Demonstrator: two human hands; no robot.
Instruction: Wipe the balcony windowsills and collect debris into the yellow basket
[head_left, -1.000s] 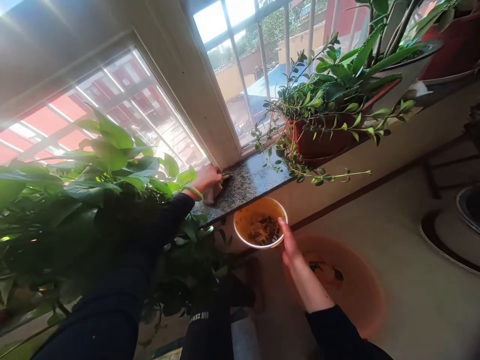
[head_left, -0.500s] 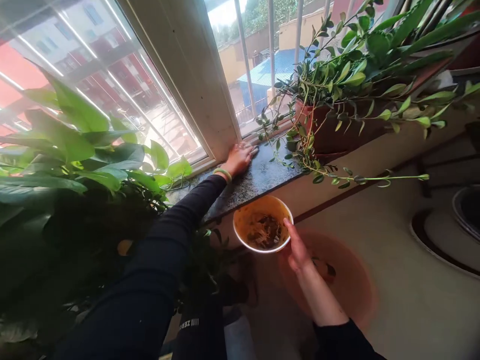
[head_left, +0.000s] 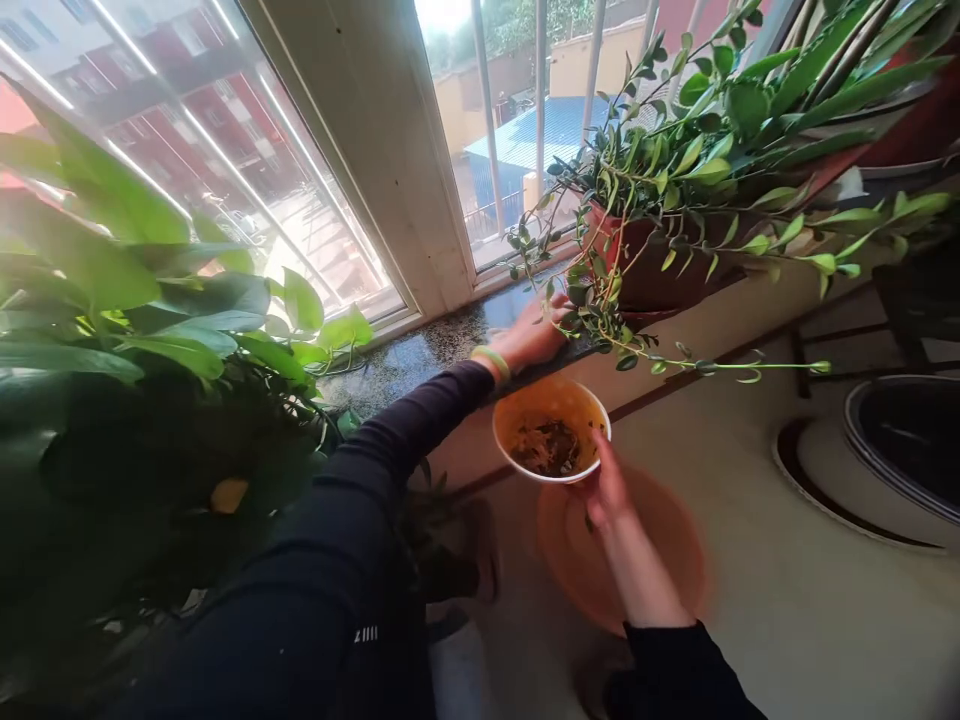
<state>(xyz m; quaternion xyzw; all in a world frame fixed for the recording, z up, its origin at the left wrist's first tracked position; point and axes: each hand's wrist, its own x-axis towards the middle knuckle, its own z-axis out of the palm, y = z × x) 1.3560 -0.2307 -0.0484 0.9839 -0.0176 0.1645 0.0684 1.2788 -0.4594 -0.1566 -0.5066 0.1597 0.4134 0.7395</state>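
Note:
My right hand [head_left: 611,490] grips a round bowl [head_left: 514,415] by its right side, thumb over the white rim. The bowl is orange inside, tilted toward me, and holds dry brown leaves and debris [head_left: 551,447]. It hangs just below the front edge of the stone windowsill [head_left: 420,360]. My left hand [head_left: 534,332], with a pale green bangle at the wrist, reaches across the sill above the bowl. Its fingers are blurred and partly hidden by the trailing stems of a potted plant [head_left: 660,190], so their grip cannot be made out.
A large leafy plant [head_left: 150,300] fills the left side. Below my right arm an orange basin [head_left: 675,540] stands on the floor. Farther right is a dark round container [head_left: 907,440]. Barred windows [head_left: 517,130] rise behind the sill.
My left hand has slid right along the sill, from lying by the window frame to the trailing stems. The bowl in my right hand has shifted slightly right and up.

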